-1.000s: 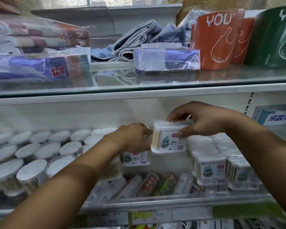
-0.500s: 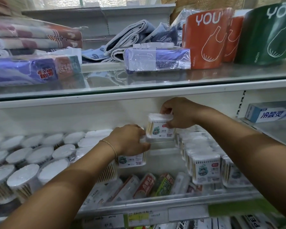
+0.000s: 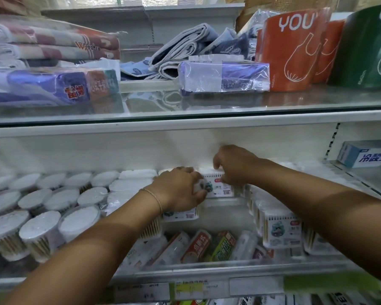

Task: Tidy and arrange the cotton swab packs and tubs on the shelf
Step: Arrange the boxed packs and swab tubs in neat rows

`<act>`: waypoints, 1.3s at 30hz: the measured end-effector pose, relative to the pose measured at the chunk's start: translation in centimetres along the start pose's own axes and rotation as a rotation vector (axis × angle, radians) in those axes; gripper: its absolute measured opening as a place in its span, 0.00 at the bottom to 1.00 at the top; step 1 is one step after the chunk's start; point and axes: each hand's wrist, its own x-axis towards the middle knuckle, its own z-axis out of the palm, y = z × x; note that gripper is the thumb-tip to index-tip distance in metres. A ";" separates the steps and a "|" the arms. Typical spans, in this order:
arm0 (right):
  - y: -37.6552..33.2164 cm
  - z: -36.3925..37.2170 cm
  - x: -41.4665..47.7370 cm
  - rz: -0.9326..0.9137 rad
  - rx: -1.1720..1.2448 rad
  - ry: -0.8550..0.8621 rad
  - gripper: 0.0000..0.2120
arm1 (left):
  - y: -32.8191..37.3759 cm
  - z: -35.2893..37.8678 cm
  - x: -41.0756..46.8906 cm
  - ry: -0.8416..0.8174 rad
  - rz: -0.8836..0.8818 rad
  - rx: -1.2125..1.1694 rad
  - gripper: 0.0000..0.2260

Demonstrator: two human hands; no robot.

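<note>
Lower shelf (image 3: 207, 274) fills the bottom half of the frame. I read this as mid-placement, back centre. Round tubs (image 3: 42, 225) are bunched lower left, lids up and touching each other in a tight block. Square packs (image 3: 282, 227) are lined up centre right with labels out toward me, presumably so the print shows. There is a gap between the two groups, and that's where I'm working.

Left hand (image 3: 178, 190) is at frame centre, fingers curled round the left end of the held swab pack (image 3: 218, 187). Right hand (image 3: 231, 167) is just right of it, curled over the pack's top right edge, thumb on the front. Both hands grip the one pack, two-handed I judge, to square it up with the lower pack (image 3: 180, 214) just below and in front.

Held swab pack is near the back wall, centre of frame. I cannot tell whether it rests on anything yet. It is upright, cotton tips up, label facing me, long axis running left-right across the frame, roughly level.
</note>
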 end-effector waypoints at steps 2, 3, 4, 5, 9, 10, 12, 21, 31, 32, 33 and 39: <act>0.0 0.2 0.1 -0.009 -0.021 -0.004 0.10 | 0.1 0.0 -0.2 -0.003 0.008 0.000 0.26; 0.0 0.1 0.1 -0.015 -0.029 -0.011 0.11 | 0.1 0.0 -0.3 -0.003 0.008 -0.002 0.26; 0.0 0.1 0.0 -0.023 -0.036 -0.026 0.14 | 0.1 0.0 -0.5 -0.005 0.008 -0.008 0.26; 0.1 0.0 -0.2 -0.031 -0.045 -0.045 0.17 | 0.1 -0.2 -0.6 -0.004 0.010 -0.014 0.27; 0.2 0.3 -0.5 -0.074 -0.133 -0.032 0.21 | 0.1 -0.9 -1.4 -0.001 0.006 0.022 0.32; 0.3 0.5 -0.5 -0.090 -0.168 -0.004 0.19 | 0.1 -1.2 -1.6 0.008 -0.001 0.062 0.32; 0.4 0.8 -0.5 -0.106 -0.204 0.032 0.18 | 0.0 -1.6 -2.0 0.027 -0.028 0.126 0.31; 0.6 -0.2 -0.9 -0.064 -0.055 -0.033 0.16 | -2.0 -3.2 -3.6 0.011 -0.103 0.040 0.15; -2.2 -4.2 -3.9 -0.148 0.356 -0.012 0.11 | -1.6 -2.8 -4.0 0.048 -0.032 -0.006 0.11; -2.4 -4.4 -4.3 -0.156 0.399 -0.040 0.10 | -1.4 -2.7 -4.0 0.066 -0.031 -0.002 0.11; -2.5 -4.7 -4.6 -0.164 0.422 -0.076 0.10 | -1.1 -2.6 -4.1 0.083 -0.028 0.000 0.10; -2.8 -4.5 -6.0 -0.177 0.327 -0.206 0.24 | 1.0 -1.5 -4.2 0.177 0.087 -0.020 0.10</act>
